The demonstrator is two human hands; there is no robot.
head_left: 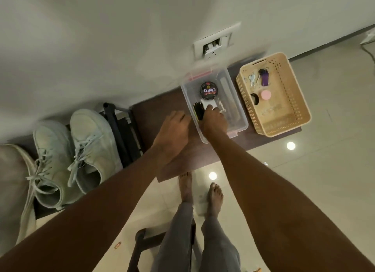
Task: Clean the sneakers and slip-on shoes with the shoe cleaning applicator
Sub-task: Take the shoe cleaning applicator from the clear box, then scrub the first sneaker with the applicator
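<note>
Clear plastic forms the storage box [233, 101] on the dark wooden bench [154, 113], and my right hand [215, 120] reaches into it, fingers curled down over a white object [211, 106] that I judge to be the shoe cleaning applicator; whether my grip has truly closed on it I cannot tell, since the hand's back hides the fingertips. My left hand [172, 129] rests at the box's near-left wall, fingers loosely bent, apparently steadying it; it holds nothing that I can see. Inside the box, a black brush [198, 112] lies just beside the white object, and a round polish tin [208, 91] sits beyond both. A beige basket [284, 117] with keys stands to the right, apart from the box. The pale sneakers [81, 154] wait on a rack to my left, laces loose, well apart from the box; a beige shape at the far-left edge may be a slip-on shoe, though too little shows. The step in hand is fetching the tool: no cleaning has begun. The next move calls for lifting the applicator over the box wall without snagging the brush, then carrying it left to the sneakers.
</note>
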